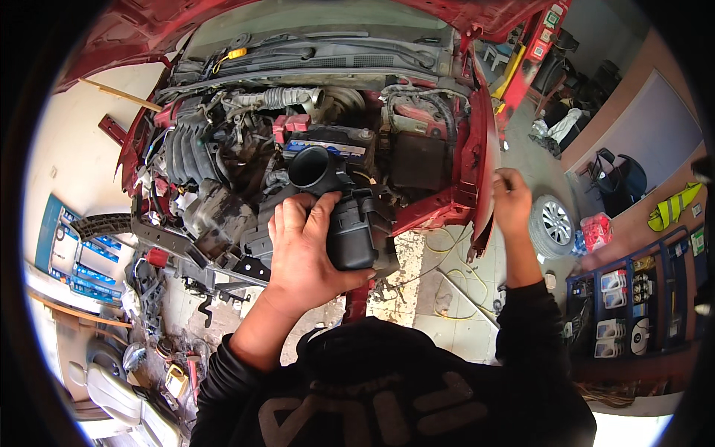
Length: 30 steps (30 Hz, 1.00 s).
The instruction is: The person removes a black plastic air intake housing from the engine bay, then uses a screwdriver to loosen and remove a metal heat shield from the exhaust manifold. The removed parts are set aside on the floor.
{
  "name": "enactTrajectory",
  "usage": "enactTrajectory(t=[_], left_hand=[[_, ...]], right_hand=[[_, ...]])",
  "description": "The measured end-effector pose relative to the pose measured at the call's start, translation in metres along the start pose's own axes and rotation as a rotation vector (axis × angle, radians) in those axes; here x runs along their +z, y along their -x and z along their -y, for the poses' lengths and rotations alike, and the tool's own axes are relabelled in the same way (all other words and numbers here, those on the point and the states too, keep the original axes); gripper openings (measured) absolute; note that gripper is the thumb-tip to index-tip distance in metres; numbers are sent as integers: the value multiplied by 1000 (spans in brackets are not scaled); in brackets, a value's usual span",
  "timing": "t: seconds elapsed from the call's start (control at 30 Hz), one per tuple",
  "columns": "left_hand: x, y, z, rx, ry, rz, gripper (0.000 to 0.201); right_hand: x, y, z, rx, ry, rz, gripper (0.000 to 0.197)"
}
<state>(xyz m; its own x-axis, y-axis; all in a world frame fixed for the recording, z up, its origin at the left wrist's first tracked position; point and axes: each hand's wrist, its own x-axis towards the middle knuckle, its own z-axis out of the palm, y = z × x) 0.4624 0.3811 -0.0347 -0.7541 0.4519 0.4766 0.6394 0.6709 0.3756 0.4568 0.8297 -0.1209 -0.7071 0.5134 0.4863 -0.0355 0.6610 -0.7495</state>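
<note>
My left hand (302, 249) is wrapped around a black plastic air filter box (351, 242), thumb along its near edge and fingers over its top. The box has a round, open duct mouth (311, 168) pointing up, and it sits at the front of the engine bay. Just behind it is a battery (339, 141) with a blue label and a red terminal cover (290, 127). Over on the right, my right hand (512, 201) is raised beside the red fender (484, 160), its fingers curled in. Whatever those fingers hold, if anything, is hidden.
The raised red hood (126, 37) arches overhead. A ribbed intake hose (279, 97) crosses the rear of the bay. A wheel (553, 223) stands on the floor at right, near a blue shelf rack (633, 298). A yellow hose (454, 287) lies by the front bumper area.
</note>
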Motion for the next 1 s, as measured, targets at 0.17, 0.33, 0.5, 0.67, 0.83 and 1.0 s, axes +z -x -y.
enactTrajectory(t=[0.17,0.33,0.5,0.67,0.83,1.0], left_hand=[[1,0,-2,-15,-9,3,125],[2,0,-2,-17,-8,5,125],[2,0,-1,-30,-2,27,125],[2,1,-1,-15,7,3,126],[3,2,2,-16,11,11,125],[4,2,4,-20,5,20,125]], right_hand=[[-7,-43,-26,-212,415,86,23],[22,-50,-10,-337,680,185,23],[37,-57,-5,-282,826,255,17],[34,-58,-11,-321,634,248,11],[24,-41,20,-472,244,280,10],[19,4,95,-63,-180,597,14]])
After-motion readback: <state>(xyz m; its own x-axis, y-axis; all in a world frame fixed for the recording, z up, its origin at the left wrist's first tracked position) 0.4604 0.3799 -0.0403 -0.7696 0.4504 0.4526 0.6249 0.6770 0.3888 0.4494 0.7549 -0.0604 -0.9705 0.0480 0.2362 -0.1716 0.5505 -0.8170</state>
